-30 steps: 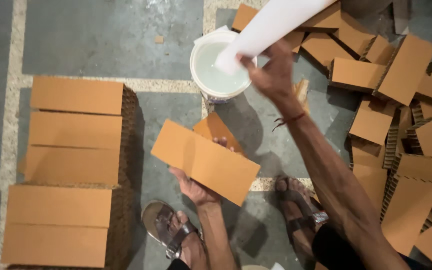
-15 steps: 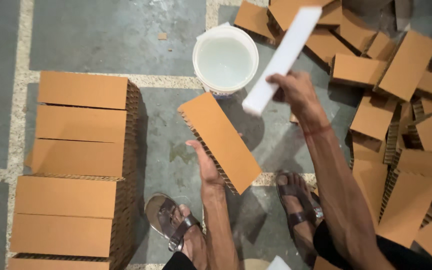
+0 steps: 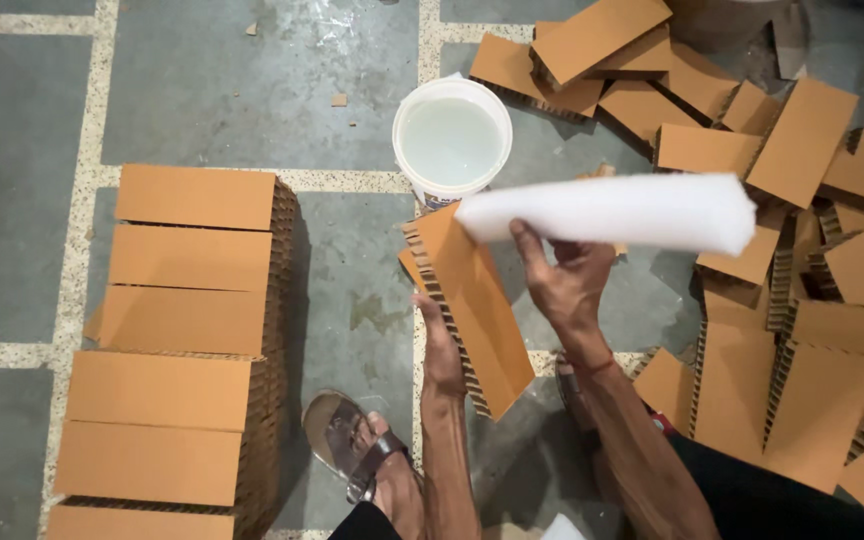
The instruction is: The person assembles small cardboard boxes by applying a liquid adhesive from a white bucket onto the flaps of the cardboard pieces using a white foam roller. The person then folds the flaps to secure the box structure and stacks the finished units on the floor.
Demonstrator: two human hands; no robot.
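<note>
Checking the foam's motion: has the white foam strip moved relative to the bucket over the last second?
Yes. The white foam strip swung off the white bucket, from above its rim to lying level at its lower right, in the right hand.

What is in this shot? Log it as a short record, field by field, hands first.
left hand: holds a brown honeycomb cardboard block tilted on edge
right hand: grips a white foam strip held level above the block
bucket: white bucket of pale liquid, on the floor beyond the block
stack: neat row of cardboard blocks to the left
loose pile: scattered cardboard pieces to the right
floor: grey tiled floor
</note>
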